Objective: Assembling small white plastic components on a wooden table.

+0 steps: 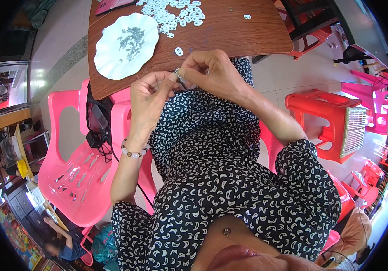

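Fingertips of both hands meet over the lap, just off the table edge [112,92], pinching one small white-and-metal part [181,77] between them. Left hand [148,101] grips from below; right hand [214,72] closes from above (details too small to tell). White scalloped plate [108,56] holds metal pins [131,40]; white plastic rings [176,13] are heaped beyond.

Wood-grain table [230,31], glossy pink plastic chair [74,180], smooth white plate [112,58]
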`<state>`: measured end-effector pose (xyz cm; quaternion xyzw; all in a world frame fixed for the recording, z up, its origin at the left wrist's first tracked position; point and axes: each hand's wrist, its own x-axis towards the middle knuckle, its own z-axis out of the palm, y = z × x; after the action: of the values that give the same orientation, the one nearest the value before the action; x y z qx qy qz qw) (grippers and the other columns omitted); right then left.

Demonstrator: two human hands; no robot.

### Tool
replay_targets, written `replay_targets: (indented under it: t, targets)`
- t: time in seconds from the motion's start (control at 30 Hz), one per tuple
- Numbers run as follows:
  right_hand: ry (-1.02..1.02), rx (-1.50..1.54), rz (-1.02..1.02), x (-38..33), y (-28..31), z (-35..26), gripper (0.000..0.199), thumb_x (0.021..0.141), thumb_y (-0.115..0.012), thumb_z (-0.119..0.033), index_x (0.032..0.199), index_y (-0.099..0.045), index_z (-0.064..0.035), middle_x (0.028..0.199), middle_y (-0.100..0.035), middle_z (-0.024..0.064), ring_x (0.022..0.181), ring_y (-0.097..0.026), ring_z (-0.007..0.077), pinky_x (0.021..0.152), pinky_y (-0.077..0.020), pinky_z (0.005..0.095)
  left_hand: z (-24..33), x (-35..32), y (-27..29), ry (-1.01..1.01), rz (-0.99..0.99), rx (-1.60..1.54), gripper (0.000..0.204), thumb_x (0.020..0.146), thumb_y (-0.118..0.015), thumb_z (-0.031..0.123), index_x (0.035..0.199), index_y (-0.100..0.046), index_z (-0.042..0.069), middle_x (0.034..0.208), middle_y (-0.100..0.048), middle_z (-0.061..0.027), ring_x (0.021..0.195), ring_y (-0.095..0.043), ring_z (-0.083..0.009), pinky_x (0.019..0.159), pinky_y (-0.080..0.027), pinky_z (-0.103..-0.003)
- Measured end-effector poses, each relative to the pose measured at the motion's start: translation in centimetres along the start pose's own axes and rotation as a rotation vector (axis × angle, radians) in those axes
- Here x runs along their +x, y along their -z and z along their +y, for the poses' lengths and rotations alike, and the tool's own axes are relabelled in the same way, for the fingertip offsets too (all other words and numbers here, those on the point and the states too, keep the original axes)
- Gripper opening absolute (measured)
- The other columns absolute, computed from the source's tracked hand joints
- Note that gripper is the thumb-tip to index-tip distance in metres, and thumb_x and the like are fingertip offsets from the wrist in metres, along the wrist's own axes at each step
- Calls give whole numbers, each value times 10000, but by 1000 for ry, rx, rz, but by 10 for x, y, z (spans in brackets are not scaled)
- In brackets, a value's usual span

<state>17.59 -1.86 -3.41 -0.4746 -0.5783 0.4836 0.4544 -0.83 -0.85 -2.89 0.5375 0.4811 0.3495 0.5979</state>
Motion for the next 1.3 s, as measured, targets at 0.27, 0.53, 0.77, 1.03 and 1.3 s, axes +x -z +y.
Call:
replay_targets:
  t: [0.27, 0.53, 0.77, 1.03, 1.3]
  targets:
    - [-47, -14, -34, 0, 5, -2, 175, 879, -646, -156, 833, -647, 13, 696, -642, 4, 632, -553, 26, 561, -437, 202, -4, 1, 0, 52, -8, -158, 236, 932, -628, 220, 937, -687, -8, 786, -680, -40, 613, -544, -48, 570, -442, -177]
    - [-73, 8, -25, 0, 4, 0, 178, 882, -644, -163, 844, -646, 11, 688, -644, 10, 620, -552, 26, 547, -429, 200, -2, -1, 2, 104, -4, -188, 296, 958, -583, 264, 934, -691, -11, 793, -684, -52, 617, -545, -55, 580, -445, -187]
    - [7, -14, 13, 0, 0, -6, 181, 840, -650, -102, 743, -633, 50, 657, -668, 77, 618, -646, 93, 530, -510, 231, -7, -1, -1, 99, 16, -231, 238, 932, -626, 221, 922, -691, -7, 800, -690, -48, 629, -556, -53, 580, -449, -188]
    - [42, -68, 46, -2, -4, -2, 139, 807, -654, -77, 728, -631, 35, 617, -637, 86, 555, -588, 91, 501, -469, 261, -6, -2, -3, -44, 32, -18, 218, 945, -603, 188, 873, -690, 1, 740, -672, -28, 603, -531, -45, 549, -419, -188]
    - [67, -102, 44, -4, -5, 4, 162, 865, -665, -133, 794, -632, 8, 621, -596, -10, 554, -506, 18, 470, -395, 202, -3, -3, -4, -107, 54, 243, 185, 946, -600, 170, 876, -671, 14, 759, -647, -2, 662, -543, -39, 600, -429, -177]
